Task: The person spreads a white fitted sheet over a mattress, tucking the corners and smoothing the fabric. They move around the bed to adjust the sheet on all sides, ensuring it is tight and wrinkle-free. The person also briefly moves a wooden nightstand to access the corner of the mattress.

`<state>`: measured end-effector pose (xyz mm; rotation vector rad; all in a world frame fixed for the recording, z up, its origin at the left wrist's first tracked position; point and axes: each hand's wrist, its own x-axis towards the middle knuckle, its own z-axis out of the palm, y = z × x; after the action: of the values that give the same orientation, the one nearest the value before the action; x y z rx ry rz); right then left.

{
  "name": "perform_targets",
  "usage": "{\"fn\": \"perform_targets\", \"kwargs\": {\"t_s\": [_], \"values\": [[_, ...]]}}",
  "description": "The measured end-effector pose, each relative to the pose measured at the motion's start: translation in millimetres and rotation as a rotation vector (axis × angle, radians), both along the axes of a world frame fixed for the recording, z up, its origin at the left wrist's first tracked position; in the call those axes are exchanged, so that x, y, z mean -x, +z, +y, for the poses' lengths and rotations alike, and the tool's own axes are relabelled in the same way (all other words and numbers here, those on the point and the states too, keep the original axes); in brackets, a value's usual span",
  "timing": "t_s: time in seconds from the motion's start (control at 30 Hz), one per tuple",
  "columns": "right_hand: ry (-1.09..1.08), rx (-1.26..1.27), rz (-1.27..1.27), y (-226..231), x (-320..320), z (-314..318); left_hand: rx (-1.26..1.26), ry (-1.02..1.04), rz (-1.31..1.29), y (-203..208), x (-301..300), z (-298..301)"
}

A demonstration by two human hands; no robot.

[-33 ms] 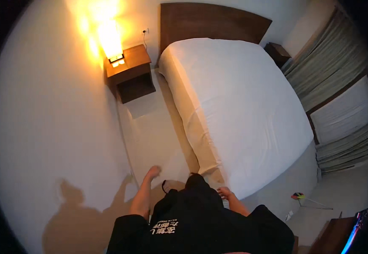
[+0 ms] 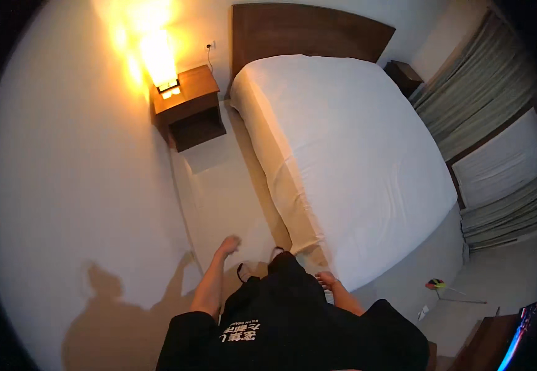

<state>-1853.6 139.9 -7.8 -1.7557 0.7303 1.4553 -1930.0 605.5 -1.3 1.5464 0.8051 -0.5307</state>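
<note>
My left hand [image 2: 229, 245] hangs over the pale floor between the wall and the bed. Blur and its small size hide how its fingers are set, and I see no object by it. Beside the bed's near left corner is my right hand [image 2: 326, 280], its fingers apart and nothing in them. Whether it touches the cloth I cannot tell. A smooth white sheet [image 2: 355, 161] covers the bed and drapes down its left side. Below me, my feet in dark sandals [image 2: 243, 272] stand on the floor by that corner.
A wooden nightstand [image 2: 191, 93] with a lit lamp [image 2: 159, 62] stands left of the dark headboard [image 2: 305, 31]. Another nightstand [image 2: 404, 77] is beyond the bed, near grey curtains [image 2: 472, 93]. A thin stick with a coloured end [image 2: 435, 284] lies at right, near a screen [image 2: 519, 337].
My left hand has shifted slightly forward and to the right. A step shows at my feet, with both sandals now in sight. The right hand has hardly moved.
</note>
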Motion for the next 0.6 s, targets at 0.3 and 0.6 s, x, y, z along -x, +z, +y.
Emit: {"fn": "perform_targets", "kwargs": {"t_s": [0.3, 0.6], "values": [[-0.022, -0.062, -0.077, 1, -59, 138, -0.118, -0.213, -0.214, 79, -143, 97], [-0.166, -0.169, -0.168, -24, -158, 253, -0.208, -0.368, 0.323, 1, 12, 248]]}}
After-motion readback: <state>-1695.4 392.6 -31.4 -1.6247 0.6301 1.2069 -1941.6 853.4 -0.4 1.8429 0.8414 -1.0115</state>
